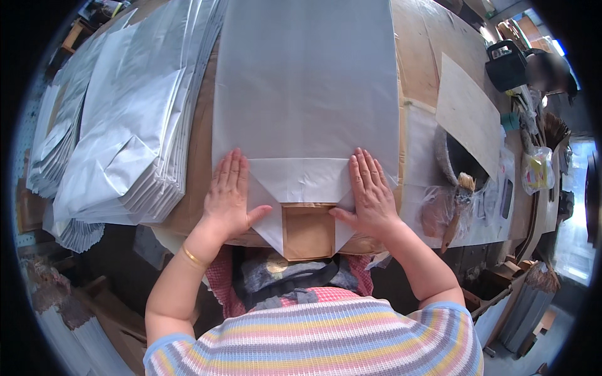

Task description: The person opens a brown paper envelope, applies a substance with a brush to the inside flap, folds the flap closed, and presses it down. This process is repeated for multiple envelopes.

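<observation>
A large white paper bag [307, 94] lies flat in front of me, its near end folded into slanting corners with a white flap [304, 178] across it. Between the folds a brown paper square [309, 232] shows at the table's near edge. My left hand [229, 194] lies flat on the bag's left folded corner, fingers stretched away from me and thumb out to the side. On the right folded corner my right hand [373, 194] rests flat too, its thumb reaching toward the brown square. Neither hand grips anything.
Thick stacks of white bags [125, 119] lie on the left. On the right are a brush [461, 203] on plastic, a dark round container [461, 156] partly under a beige board [467, 116], and a dark boxy object [505, 66]. Bundled materials [523, 307] stand below right.
</observation>
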{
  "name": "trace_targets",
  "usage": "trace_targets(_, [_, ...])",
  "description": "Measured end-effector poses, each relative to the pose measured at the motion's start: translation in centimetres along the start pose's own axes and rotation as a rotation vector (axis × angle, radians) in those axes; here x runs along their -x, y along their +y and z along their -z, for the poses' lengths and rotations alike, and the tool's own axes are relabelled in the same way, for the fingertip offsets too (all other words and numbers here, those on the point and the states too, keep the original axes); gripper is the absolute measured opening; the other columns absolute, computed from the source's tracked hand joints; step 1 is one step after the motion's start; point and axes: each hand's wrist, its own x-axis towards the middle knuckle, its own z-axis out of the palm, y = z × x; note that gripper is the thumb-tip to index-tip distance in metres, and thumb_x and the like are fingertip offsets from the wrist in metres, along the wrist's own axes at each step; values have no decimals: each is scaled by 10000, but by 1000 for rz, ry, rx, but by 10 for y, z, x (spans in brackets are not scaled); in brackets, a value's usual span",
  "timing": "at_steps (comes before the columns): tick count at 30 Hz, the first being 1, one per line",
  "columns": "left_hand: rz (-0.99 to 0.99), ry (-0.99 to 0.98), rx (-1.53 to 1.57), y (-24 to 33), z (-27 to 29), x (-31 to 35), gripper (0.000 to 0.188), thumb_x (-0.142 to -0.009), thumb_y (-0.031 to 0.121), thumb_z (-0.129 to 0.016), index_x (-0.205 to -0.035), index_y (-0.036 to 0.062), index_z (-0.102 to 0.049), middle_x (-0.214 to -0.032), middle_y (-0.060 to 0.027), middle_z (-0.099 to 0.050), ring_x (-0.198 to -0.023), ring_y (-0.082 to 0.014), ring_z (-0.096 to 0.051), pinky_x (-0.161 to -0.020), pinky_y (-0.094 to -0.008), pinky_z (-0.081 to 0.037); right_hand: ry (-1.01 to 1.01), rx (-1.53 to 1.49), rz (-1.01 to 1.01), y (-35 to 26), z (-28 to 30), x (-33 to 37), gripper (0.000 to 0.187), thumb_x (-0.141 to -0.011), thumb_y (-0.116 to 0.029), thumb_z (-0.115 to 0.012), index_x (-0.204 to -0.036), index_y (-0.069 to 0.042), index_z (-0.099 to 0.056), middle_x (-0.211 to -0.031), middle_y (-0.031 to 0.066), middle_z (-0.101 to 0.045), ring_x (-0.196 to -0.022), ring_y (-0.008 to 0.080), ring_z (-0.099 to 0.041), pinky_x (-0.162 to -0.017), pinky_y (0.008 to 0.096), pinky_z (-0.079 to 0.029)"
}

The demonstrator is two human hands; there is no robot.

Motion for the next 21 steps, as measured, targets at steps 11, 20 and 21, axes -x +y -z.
trace_targets(11, [-5,504,449,23,23,-61,504,-750,89,-759,-1212,14,-573,-1146,-173,-648,-1068,-339,-620,-918,-401,-498,352,-753,-167,39,-13,-48,221,-883,-62,-601,-1094,-16,-645,-1074,112,-655,-1010,258,-596,-879,340,-469])
trace_targets(20, [84,611,570,40,16,-78,350,-776,133,-794,-1058,1,-633,-941,-160,-695,-864,-290,-677,-773,-350,-524,414,-550,-71,38,-13,-46,242,-852,-106,-634,-1079,-24,-653,-1115,128,-656,-1063,311,-593,-889,381,-477])
trace_targets(21, [82,604,587,39,18,-77,338,-778,123,-791,-1053,-1,-636,-933,-157,-697,-855,-274,-680,-769,-340,-523,410,-556,-71,37,-13,-46,245,-846,-102,-640,-1079,-27,-655,-1120,130,-656,-1064,310,-594,-881,381,-481])
